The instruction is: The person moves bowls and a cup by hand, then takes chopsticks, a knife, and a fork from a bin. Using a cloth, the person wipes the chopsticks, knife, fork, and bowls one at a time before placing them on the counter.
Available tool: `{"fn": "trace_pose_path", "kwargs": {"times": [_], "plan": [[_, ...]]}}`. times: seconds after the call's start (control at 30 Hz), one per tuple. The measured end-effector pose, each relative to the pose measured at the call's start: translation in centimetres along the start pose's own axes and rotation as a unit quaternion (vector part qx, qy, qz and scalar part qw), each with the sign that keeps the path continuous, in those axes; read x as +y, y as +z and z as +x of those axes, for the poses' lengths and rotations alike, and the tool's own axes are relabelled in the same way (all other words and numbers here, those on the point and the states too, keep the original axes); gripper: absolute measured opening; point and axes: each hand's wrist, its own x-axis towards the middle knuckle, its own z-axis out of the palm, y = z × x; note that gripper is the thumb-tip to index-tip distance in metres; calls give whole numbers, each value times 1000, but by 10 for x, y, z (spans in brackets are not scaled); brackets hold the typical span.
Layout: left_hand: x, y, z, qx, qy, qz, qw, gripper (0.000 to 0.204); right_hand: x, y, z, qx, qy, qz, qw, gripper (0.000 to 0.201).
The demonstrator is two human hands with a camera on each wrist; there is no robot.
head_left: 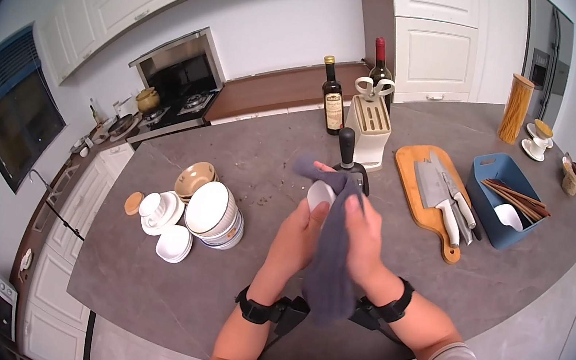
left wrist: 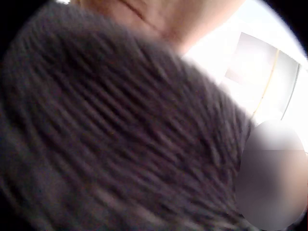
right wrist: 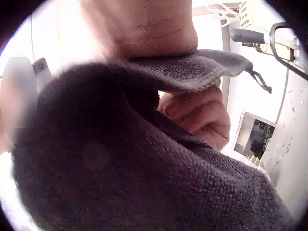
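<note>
Above the counter in the head view, my left hand (head_left: pixel 292 239) grips a small white dish (head_left: pixel 320 193), its thumb on the near side. The cloth and fingers hide much of the dish. My right hand (head_left: pixel 364 244) holds a dark grey-blue cloth (head_left: pixel 330 278) against the dish's right side. One end of this towel is draped over the top, and the rest hangs down between the forearms. Ribbed grey fabric (left wrist: pixel 120 115) fills most of the left wrist view. A hanging loop shows on the folded towel (right wrist: pixel 159 159) in the right wrist view.
To the left stand stacked white bowls (head_left: pixel 210 209), brown bowls (head_left: pixel 194 180) and small white dishes (head_left: pixel 174 244). Beyond the hands are a knife block (head_left: pixel 369 129), a black-handled item (head_left: pixel 347 144) and bottles (head_left: pixel 333 102). Knives lie on a cutting board (head_left: pixel 416 161), beside a blue bin (head_left: pixel 482 185).
</note>
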Motion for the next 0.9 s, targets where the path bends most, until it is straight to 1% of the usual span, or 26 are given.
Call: {"fn": "trace_pose_path", "kwargs": {"times": [0.03, 0.07, 0.1, 0.13, 0.17, 0.2, 0.23, 0.27, 0.3, 0.33, 0.37, 0.4, 0.43, 0.47, 0.5, 0.57, 0.6, 0.63, 0.67, 0.73, 0.77, 0.8, 0.83, 0.87, 0.9], "plan": [[9, 4, -4, 40, 46, 88, 994, 39, -3, -7, 4, -16, 97, 106, 990, 51], [19, 5, -6, 40, 47, 87, 994, 39, -4, -11, 8, -32, 191, 209, 958, 51], [26, 5, -8, 58, 20, 94, 994, 37, 1, -10, 11, -11, 232, 321, 918, 41], [29, 5, -8, 76, -8, 101, 992, 36, -2, -12, 9, -10, 232, 320, 918, 41], [27, 3, -7, 76, -9, 101, 992, 36, -9, -11, 5, 18, 297, 285, 911, 39], [24, -1, -4, 139, 6, 100, 985, 35, -14, -11, 0, 47, 360, 248, 898, 38], [19, -7, -1, 202, 22, 100, 974, 34, 7, -8, -5, 64, 369, 277, 885, 35], [11, -13, 4, 201, 23, 101, 974, 34, 19, -9, -7, 65, 367, 279, 885, 35], [2, -19, 9, 242, 58, 96, 964, 31, 24, -7, -4, 63, 386, 248, 886, 36], [-2, -25, 12, 283, 94, 90, 950, 31, 16, 1, 3, 62, 404, 217, 887, 37], [1, -28, 12, 305, 42, 83, 948, 36, -5, 7, 1, 53, 380, 136, 913, 40], [2, -29, 12, 305, 43, 85, 948, 36, -8, 13, -7, 27, 244, 173, 954, 41], [2, -30, 12, 284, 17, 95, 954, 36, -2, 13, -8, 13, 128, 86, 988, 42], [3, -31, 11, 263, -9, 106, 959, 35, 4, 14, -8, 0, 10, -3, 1000, 43], [7, -29, 9, 263, -8, 106, 959, 35, 5, 13, -7, 0, 10, -3, 1000, 43], [22, -18, 1, 155, -25, 115, 981, 32, 6, 5, -4, 9, -29, 30, 999, 46], [28, -15, -4, 100, -33, 117, 987, 31, 2, 1, -3, 8, -27, 28, 999, 46], [33, -14, -6, 62, -44, 115, 990, 30, -5, -4, 0, -8, 35, 118, 992, 48], [32, -12, -6, 62, -45, 113, 991, 30, -10, -6, 1, -23, 97, 208, 973, 50], [27, -6, -4, 29, -80, 52, 995, 32, -7, -6, 1, -19, 101, 211, 972, 50], [13, -2, 0, 30, -80, 51, 995, 32, 1, -5, -1, -6, 27, 114, 993, 48], [-9, 4, 7, 41, 4, -4, 999, 32, 5, -4, -3, 8, -48, 16, 999, 47], [-22, 8, 11, 50, 87, -60, 993, 35, 4, -3, -4, 7, -48, 16, 999, 47], [-28, 11, 13, 51, 87, -59, 993, 35, 4, -3, -7, -38, -156, -153, 975, 46], [-32, 14, 15, 48, 87, -111, 989, 34, 4, -3, -9, -80, -258, -316, 909, 45]]}}
